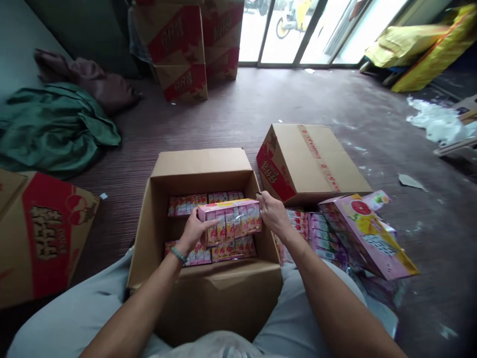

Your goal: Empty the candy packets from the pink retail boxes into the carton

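Note:
An open cardboard carton (204, 164) stands between my legs, its flaps folded out. Over its opening I hold a pink pack of small fruit-printed packets (234, 221), wrapped in clear film. My left hand (194, 229) grips the pack's left end, thumb across the front. At the right end, the fingers of my right hand (271, 211) are closed on the pack, and a small dark thing shows by the fingertips, too small to name. Below, more such packs (233, 248) lie in rows along the carton's front and back.
A taped carton (313, 154) stands at the right, with loose packs (328, 236) and a tilted pink display box (372, 236) before it. Another carton (55, 233) is at the left. Beyond are stacked cartons (181, 44), green cloth (55, 124) and a glass door (283, 30).

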Demonstrator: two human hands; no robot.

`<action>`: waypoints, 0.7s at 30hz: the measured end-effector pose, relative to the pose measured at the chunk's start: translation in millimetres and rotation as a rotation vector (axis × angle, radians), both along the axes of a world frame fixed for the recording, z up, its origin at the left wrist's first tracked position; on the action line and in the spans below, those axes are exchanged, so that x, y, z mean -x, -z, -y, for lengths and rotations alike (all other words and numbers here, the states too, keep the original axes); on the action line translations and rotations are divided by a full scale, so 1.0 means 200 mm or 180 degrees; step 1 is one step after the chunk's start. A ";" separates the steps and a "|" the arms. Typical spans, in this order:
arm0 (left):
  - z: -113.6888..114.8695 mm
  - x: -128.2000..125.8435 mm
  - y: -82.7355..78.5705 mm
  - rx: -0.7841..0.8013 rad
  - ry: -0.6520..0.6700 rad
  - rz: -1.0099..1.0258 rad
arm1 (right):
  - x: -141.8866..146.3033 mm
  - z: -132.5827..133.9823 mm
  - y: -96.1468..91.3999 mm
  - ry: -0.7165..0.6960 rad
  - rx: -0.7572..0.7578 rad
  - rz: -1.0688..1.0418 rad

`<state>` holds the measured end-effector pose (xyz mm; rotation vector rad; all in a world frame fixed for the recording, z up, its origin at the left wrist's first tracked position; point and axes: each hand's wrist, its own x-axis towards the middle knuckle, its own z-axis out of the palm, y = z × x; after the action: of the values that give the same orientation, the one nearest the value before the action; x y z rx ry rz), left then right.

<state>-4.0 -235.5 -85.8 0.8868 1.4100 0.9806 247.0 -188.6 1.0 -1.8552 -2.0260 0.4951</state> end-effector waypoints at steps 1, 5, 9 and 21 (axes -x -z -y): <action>0.11 0.05 -0.08 -0.0183 0.0030 0.0063 | 0.02 0.03 -0.02 -0.0036 -0.0015 -0.0065; 0.55 0.20 -0.18 -0.0559 0.0049 -0.0294 | 0.13 0.25 -0.13 -0.0450 0.0031 -0.0164; 0.81 0.26 -0.13 -0.0575 -0.0242 -0.0342 | 0.33 0.53 -0.19 -0.1623 0.0246 0.0870; 0.99 0.32 -0.07 -0.0947 -0.0144 -0.0166 | 0.93 0.79 -0.35 -0.3499 0.0427 0.2244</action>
<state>-68.7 -433.7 -72.8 1.1089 1.3527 1.2308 60.2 -346.3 70.1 -0.8178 -3.4975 0.2125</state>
